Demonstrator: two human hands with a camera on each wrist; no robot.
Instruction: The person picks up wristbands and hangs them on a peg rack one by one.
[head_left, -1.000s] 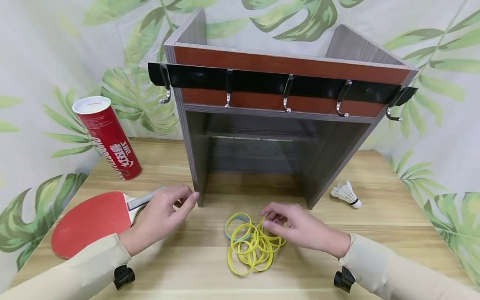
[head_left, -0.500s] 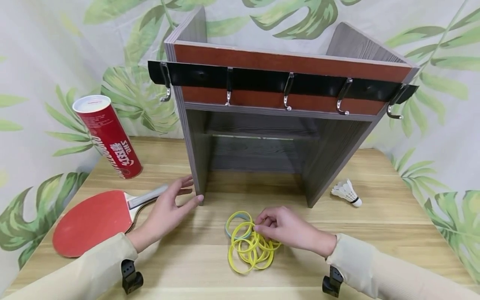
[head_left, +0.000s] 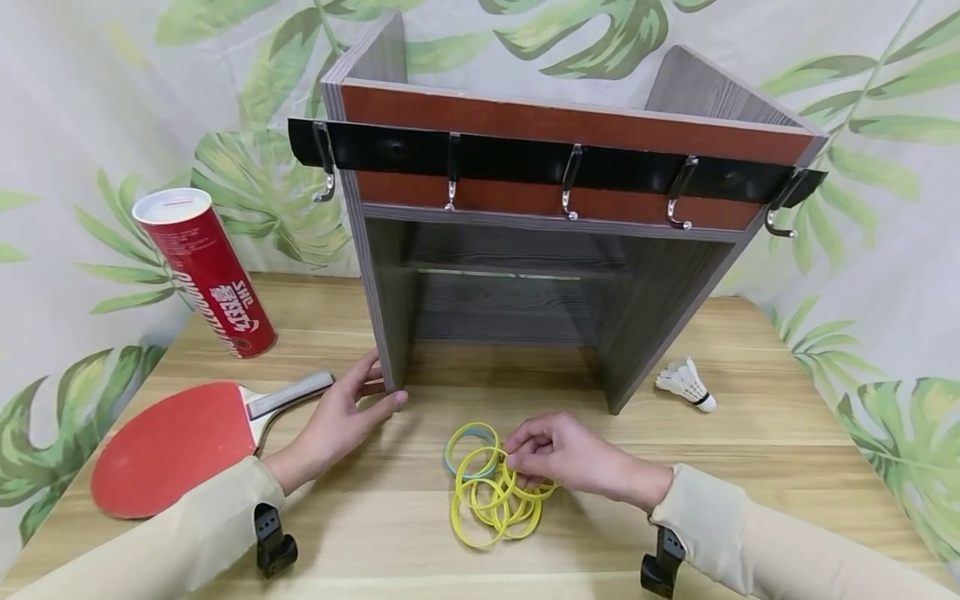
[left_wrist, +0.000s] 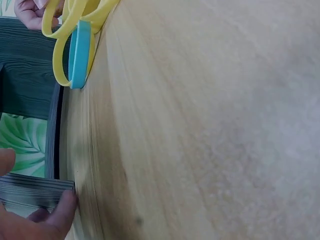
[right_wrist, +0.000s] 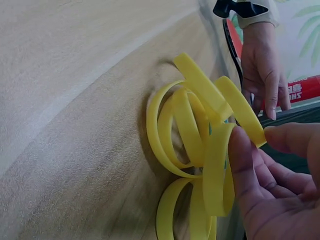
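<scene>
My left hand [head_left: 341, 429] grips the front bottom edge of the left side panel [left_wrist: 37, 189] of a grey wooden shelf [head_left: 682, 287]. Its thumb lies at the front, and the other fingers are partly hidden behind the panel. On the table before the shelf lies a loose pile of yellow wristbands [head_left: 480, 546], with one light blue wristband [left_wrist: 80, 55] among them. My right hand [head_left: 562, 454] pinches a yellow wristband [right_wrist: 242, 110] at the top of the pile between thumb and forefinger. That band still touches the others.
A black rail [head_left: 510, 158] with several metal hooks crosses the shelf's brown front. Left of the shelf are a red table tennis paddle [head_left: 176, 446] and a leaning-looking red can [head_left: 213, 279]. A white shuttlecock [head_left: 686, 385] lies to the right. Leafy cloth [head_left: 262, 83] hangs behind.
My left hand has moved from beside the paddle handle onto the shelf's left panel. My right hand has shifted left over the pile and now pinches a yellow wristband.
</scene>
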